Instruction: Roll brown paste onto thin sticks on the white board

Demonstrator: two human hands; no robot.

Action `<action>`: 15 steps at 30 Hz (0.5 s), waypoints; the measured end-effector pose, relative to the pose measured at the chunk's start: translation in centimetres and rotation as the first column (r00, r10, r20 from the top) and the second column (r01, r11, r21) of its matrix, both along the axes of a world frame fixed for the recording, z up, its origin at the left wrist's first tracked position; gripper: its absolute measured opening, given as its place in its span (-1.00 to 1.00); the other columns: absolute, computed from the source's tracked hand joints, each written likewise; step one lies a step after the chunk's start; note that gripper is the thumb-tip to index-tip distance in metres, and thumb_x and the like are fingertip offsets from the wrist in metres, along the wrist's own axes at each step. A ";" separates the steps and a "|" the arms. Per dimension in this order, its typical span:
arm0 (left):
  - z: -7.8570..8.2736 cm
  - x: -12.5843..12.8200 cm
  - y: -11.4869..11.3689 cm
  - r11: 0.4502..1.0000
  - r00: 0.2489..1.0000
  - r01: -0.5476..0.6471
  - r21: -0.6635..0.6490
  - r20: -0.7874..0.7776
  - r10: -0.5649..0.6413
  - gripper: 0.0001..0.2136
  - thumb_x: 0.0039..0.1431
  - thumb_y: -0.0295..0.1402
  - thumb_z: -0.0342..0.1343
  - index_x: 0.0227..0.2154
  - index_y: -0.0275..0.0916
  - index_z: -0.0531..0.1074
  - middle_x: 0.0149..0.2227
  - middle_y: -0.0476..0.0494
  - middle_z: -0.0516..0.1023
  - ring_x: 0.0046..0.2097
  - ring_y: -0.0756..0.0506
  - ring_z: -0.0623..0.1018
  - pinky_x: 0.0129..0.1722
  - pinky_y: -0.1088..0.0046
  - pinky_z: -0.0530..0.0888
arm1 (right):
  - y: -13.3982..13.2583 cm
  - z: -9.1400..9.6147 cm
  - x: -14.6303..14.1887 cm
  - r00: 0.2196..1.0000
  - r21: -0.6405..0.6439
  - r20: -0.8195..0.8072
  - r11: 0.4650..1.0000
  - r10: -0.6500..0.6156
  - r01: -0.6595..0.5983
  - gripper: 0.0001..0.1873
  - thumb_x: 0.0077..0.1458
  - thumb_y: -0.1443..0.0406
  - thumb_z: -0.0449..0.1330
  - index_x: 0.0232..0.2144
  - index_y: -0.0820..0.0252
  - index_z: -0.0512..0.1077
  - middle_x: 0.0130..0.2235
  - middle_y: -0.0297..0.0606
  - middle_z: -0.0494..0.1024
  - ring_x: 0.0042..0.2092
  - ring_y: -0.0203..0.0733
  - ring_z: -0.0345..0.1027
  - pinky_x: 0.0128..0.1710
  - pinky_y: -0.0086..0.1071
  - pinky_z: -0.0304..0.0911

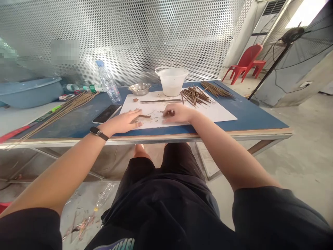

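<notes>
The front edge of the table (234,133) runs just below both wrists. The hands are apart on a white sheet (210,113): the left hand (121,122) lies flat, fingertips near a thin brown stick (144,116), and the right hand (179,114) curls over shreds beside it, any grip hidden. A phone (107,114) sits just off the sheet's left edge, bare blue tabletop opens to the right, and a heap of brown sticks (195,96) crosses the far edge, near a steel bowl (139,89) and a plastic tub (171,81)
</notes>
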State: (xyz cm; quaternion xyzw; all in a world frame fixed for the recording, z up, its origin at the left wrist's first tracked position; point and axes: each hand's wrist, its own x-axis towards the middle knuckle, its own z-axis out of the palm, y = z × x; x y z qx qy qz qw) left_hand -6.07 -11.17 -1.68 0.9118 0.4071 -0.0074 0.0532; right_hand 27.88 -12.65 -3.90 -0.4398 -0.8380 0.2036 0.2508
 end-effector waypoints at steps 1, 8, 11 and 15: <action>0.0 0.0 0.2 1.000 1.000 -0.015 -0.005 0.005 0.015 0.01 0.42 0.32 -0.19 0.66 -0.36 -0.01 0.66 -0.36 -0.02 0.65 -0.36 0.09 0.59 0.06 0.13 | 0.0 0.0 -0.1 1.000 0.002 0.017 1.000 0.002 -0.002 -0.67 0.05 0.08 0.51 -0.24 0.19 0.71 -0.12 -0.11 0.70 -0.11 -0.04 0.53 -0.08 -0.21 0.37; 0.1 -0.1 0.6 0.998 0.998 -0.060 -0.020 -0.007 0.059 0.02 0.39 0.33 -0.17 0.65 -0.36 0.02 0.65 -0.37 0.02 0.64 -0.43 0.09 0.57 -0.04 0.17 | 0.3 0.3 -0.5 0.983 0.025 0.155 0.995 -0.100 0.098 -0.88 0.26 0.36 0.34 -0.24 0.16 0.72 -0.09 -0.12 0.76 -0.06 -0.03 0.60 -0.03 -0.27 0.38; 0.3 -0.5 -0.1 0.999 0.999 -0.050 0.008 0.003 0.050 -0.05 0.42 0.29 -0.17 0.61 -0.32 0.17 0.61 -0.37 0.18 0.61 -0.45 0.21 0.54 -0.05 0.25 | 0.1 0.6 -0.4 0.964 0.024 0.204 0.985 -0.170 0.169 -0.86 0.29 0.35 0.32 -0.19 0.17 0.72 -0.10 -0.13 0.77 -0.10 -0.05 0.59 -0.09 -0.29 0.37; 0.3 -1.5 -1.7 0.998 1.000 -0.029 0.048 0.002 0.029 -0.06 0.41 0.32 -0.13 0.58 -0.30 0.26 0.56 -0.38 0.31 0.54 -0.46 0.35 0.50 -0.04 0.31 | -0.2 0.9 -0.1 0.943 0.051 0.224 0.969 -0.247 0.242 -0.88 0.31 0.32 0.32 -0.19 0.19 0.70 -0.11 -0.13 0.76 -0.12 -0.06 0.57 -0.12 -0.31 0.33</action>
